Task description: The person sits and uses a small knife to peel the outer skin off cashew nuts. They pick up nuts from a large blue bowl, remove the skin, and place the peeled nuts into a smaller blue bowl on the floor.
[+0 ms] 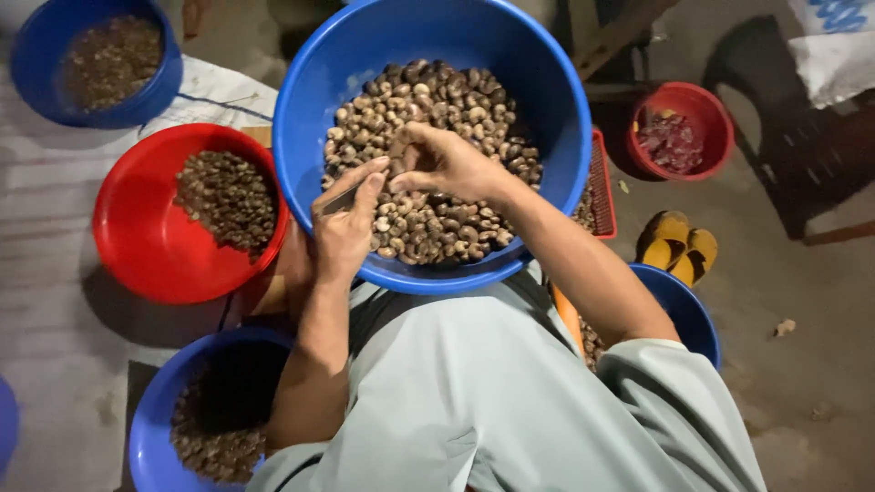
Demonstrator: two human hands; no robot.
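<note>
Nuts (428,155): small brown-and-tan kernels heaped in the big blue basin (556,118) on the person's lap; they look light, hard and smooth, apt to roll, best pinched one at a time between fingertips.
Near basin: a blue tub (150,428) at the lower left, partly under the left elbow, holds darker nuts.
Right side near: another blue basin's rim (693,319) shows beside the right arm, its contents mostly hidden.
Left hand (346,223): curled at the basin's near edge, gripping a thin metal blade (339,199) between thumb and forefinger.
Right hand (447,159): over the heap, fingers pinched together on what seems a single nut, just beside the blade's tip.
Red bowl (128,246): to the left, touching the big basin, with a smaller pile of dark nuts.
Sandals (679,246): a yellow pair on the floor to the right.
Small red bucket (720,114): farther right, reddish scraps inside.
Far blue bowl (36,46): top left, brown bits.
</note>
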